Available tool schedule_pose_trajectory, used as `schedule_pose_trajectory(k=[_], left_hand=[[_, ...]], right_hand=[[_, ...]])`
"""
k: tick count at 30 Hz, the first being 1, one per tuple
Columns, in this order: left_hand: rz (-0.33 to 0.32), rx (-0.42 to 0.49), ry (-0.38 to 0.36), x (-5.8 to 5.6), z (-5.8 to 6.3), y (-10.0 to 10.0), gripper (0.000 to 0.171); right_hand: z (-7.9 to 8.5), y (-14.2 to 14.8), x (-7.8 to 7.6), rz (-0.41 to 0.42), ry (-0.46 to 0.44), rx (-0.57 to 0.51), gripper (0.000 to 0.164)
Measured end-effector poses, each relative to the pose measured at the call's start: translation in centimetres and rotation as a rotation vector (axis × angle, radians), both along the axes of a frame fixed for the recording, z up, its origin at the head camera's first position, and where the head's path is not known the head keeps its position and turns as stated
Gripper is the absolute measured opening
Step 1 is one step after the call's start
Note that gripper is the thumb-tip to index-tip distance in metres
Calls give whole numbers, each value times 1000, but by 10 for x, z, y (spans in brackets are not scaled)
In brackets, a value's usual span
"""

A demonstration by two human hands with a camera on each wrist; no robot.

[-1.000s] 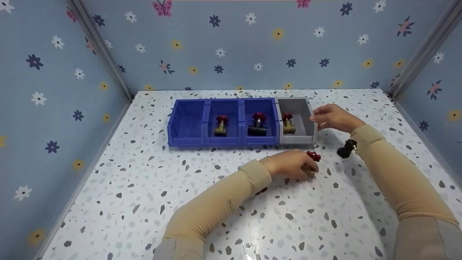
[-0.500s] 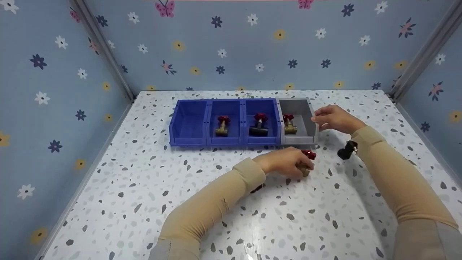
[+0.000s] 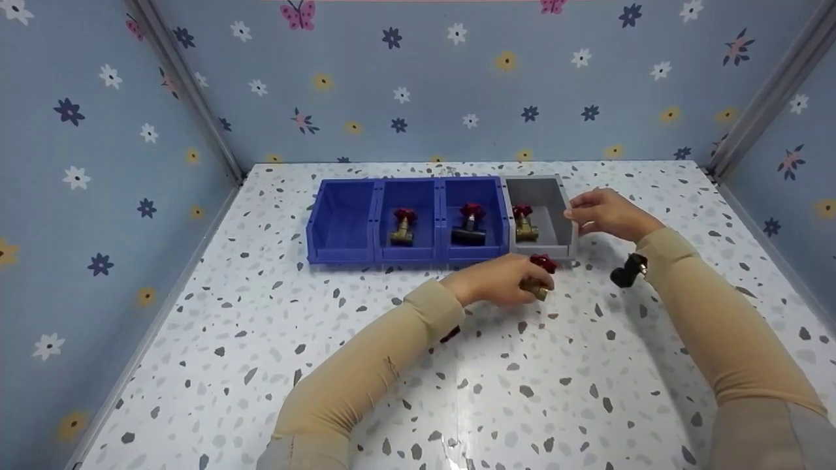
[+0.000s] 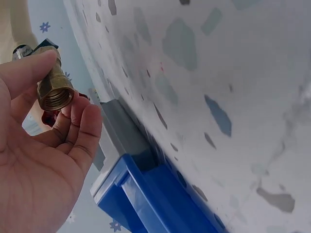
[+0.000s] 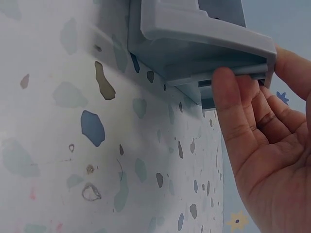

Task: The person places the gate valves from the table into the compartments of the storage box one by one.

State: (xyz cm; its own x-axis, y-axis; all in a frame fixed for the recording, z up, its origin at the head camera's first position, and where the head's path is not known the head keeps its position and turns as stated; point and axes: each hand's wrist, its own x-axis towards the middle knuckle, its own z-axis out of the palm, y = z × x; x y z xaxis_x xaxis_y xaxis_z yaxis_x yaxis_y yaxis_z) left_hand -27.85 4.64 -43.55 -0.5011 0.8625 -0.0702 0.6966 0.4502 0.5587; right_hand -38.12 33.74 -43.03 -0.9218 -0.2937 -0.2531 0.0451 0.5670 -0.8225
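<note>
My left hand [image 3: 499, 281] grips a brass valve [image 3: 535, 289] with a red handwheel, just in front of the grey bin [image 3: 552, 251]. In the left wrist view the thumb lies on the valve's brass body [image 4: 54, 90], its threaded opening facing the camera, and the fingers curl beneath. My right hand [image 3: 614, 214] holds the grey bin's right side wall at the rim; the right wrist view has its fingers around the wall's edge [image 5: 209, 29]. Inside the grey bin, at its left, stands another brass valve [image 3: 526, 228] with a red handwheel.
Three blue bins [image 3: 343, 254] adjoin the grey one on the left. The middle one has a brass valve [image 3: 402, 234]; the right one has a black valve [image 3: 469, 234]. A black fitting [image 3: 627, 272] lies near the right sleeve. A dark red piece [image 3: 450, 335] shows beside the left sleeve.
My left hand has moved left and away from me with the brass valve, closer to the grey bin's front. The right hand stays at the bin's wall.
</note>
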Motion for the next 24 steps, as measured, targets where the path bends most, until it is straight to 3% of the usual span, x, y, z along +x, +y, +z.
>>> schedule_pose_trajectory(k=[12, 24], left_hand=[[51, 3, 16, -5, 9, -24, 42], [120, -7, 34, -6, 19, -41, 43]], right_hand=[[0, 0, 2, -4, 2, -52, 53], [-2, 0, 3, -10, 3, -33, 54]])
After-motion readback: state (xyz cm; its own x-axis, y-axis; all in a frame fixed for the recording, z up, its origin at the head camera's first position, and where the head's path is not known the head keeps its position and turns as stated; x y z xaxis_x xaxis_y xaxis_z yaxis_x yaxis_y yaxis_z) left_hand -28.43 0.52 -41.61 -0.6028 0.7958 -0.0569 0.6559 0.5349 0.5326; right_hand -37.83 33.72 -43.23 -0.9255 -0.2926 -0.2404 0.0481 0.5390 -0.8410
